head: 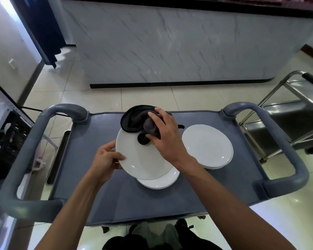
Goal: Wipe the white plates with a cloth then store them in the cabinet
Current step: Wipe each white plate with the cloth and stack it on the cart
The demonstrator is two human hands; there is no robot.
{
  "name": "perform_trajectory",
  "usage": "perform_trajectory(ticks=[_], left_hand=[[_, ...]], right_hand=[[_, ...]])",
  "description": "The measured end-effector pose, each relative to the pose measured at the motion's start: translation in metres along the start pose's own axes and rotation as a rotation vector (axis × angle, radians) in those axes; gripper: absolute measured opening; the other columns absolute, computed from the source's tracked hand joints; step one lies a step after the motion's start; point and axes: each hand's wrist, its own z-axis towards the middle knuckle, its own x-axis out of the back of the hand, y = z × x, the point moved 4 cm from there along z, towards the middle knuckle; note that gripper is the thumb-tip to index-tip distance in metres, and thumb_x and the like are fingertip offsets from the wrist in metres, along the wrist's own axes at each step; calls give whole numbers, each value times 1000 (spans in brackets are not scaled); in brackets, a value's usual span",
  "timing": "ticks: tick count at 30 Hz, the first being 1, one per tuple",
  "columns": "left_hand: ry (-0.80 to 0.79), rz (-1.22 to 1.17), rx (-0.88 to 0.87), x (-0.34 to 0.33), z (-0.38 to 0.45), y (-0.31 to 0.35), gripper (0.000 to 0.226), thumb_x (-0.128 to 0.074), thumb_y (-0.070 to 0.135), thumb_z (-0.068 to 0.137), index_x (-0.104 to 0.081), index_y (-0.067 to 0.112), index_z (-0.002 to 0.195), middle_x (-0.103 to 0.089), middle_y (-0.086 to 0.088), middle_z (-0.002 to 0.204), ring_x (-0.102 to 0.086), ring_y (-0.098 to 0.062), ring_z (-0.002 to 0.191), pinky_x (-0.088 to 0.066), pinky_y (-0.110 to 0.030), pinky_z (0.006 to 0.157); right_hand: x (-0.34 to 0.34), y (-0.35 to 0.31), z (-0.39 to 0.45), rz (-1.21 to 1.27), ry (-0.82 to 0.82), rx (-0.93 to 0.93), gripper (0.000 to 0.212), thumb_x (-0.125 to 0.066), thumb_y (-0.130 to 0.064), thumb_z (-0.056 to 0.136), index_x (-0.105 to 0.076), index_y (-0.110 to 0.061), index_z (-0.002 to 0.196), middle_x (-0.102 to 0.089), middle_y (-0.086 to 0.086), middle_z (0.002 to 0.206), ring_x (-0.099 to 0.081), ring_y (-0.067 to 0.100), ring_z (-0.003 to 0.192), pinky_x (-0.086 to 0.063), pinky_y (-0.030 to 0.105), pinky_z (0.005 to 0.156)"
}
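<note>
So a round white ceramic plate (pixel 141 157) is held tilted up at the centre of the frame, just above another white plate (pixel 163 183) that's lying flat on the grey-blue plastic service cart (pixel 116 201). Its left rim is pinched by the left hand (pixel 107 159), thumb on the face and fingers curled behind. A dark grey microfibre cloth with black edging (pixel 134 120) is bunched up and gripped by the right hand (pixel 163 136), and it's pressed against the upper part of the tilted plate. Part of the cloth is draped over the plate's far rim.

To the right of centre, a short stack of white plates (pixel 208 147) is sat on the cart, well apart from the one being wiped. Whether those are already wiped can't be told.

Progress-wise it looks early to mid: one plate is being wiped, at least one more is waiting under it, and nothing's been stored yet as far as can be seen. No cabinet is clearly visible. A stainless steel trolley (pixel 287 112) is parked at the right edge.
</note>
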Motion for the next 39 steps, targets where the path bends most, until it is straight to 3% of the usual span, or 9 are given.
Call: perform_trajectory(ticks=[10, 16, 23, 27, 31, 36, 39], left_hand=[[-84, 86, -60, 7, 1, 1, 63, -66, -3, 62, -74, 24, 117, -74, -20, 106, -71, -37, 88, -59, -49, 70], [-103, 103, -81, 9, 5, 3, 61, -67, -7, 64, -76, 26, 115, -75, -21, 103, -72, -35, 87, -60, -42, 63], [-129, 170, -123, 6, 6, 12, 59, -66, -15, 70, -78, 26, 109, -76, -19, 100, -73, -29, 84, -59, -36, 62], [-110, 197, -137, 4, 7, 14, 56, -67, -7, 64, -75, 21, 112, -76, -17, 96, -72, -26, 82, -60, -35, 63], [-89, 246, -137, 5, 11, 9, 58, -58, -24, 78, -73, 18, 116, -76, -17, 98, -72, -28, 84, -60, -38, 66], [-49, 225, -136, -1, 14, 1, 52, -59, -21, 80, -80, 20, 101, -77, -15, 95, -72, -26, 82, -60, -33, 66], [8, 172, -149, -9, 12, -5, 52, -56, -21, 80, -81, 19, 101, -76, -15, 99, -71, -29, 89, -61, -35, 75]], right_hand=[[-4, 14, -8, -91, -9, -41, 68, -72, -42, 87, -44, -26, 148, -40, 0, 152, -32, 25, 141, -32, 43, 110], [8, 20, -2, -92, -66, 1, 71, -73, -48, 85, -44, -29, 147, -45, -4, 147, -41, 21, 136, -28, 47, 113], [24, 27, 4, 96, -127, 55, 81, -84, -37, 76, -45, -23, 146, -54, 0, 129, -50, 21, 120, -42, 38, 104], [26, 29, 1, 127, -149, 72, 79, -84, -34, 77, -45, -23, 144, -56, -2, 128, -53, 18, 116, -46, 35, 100], [24, 31, -2, 136, -140, 58, 74, -83, -33, 78, -46, -27, 142, -60, -5, 127, -56, 17, 113, -48, 40, 98], [25, 32, -9, 130, -46, 94, 66, -80, -27, 80, -51, -23, 139, -61, -4, 122, -55, 19, 111, -48, 46, 93], [28, 36, -15, 112, 33, 143, 67, -80, -17, 77, -51, -24, 137, -61, -5, 120, -55, 21, 108, -49, 47, 89]])
